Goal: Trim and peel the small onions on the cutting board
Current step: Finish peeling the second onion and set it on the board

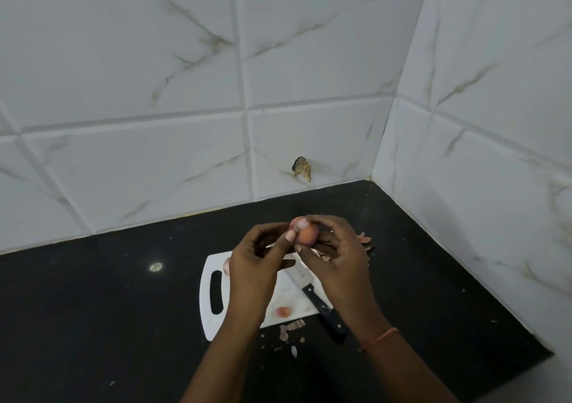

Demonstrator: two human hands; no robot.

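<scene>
I hold a small reddish onion [305, 234] in the air above the white cutting board [213, 325]. My right hand [335, 257] grips it from the right with curled fingers. My left hand [258, 257] pinches at its pale peeled top with thumb and fingertips. A black-handled knife [315, 297] lies on the board's right side, its handle past the edge. A trimmed onion piece [283, 311] sits near the board's front edge, and a pale peeled onion [227, 267] peeks out behind my left hand.
Loose onion skins lie on the black counter in front of the board [291, 330] and to the right behind my right hand [365, 238]. White tiled walls meet in a corner [371, 178] at the back right. A chipped hole [301, 168] marks the back wall.
</scene>
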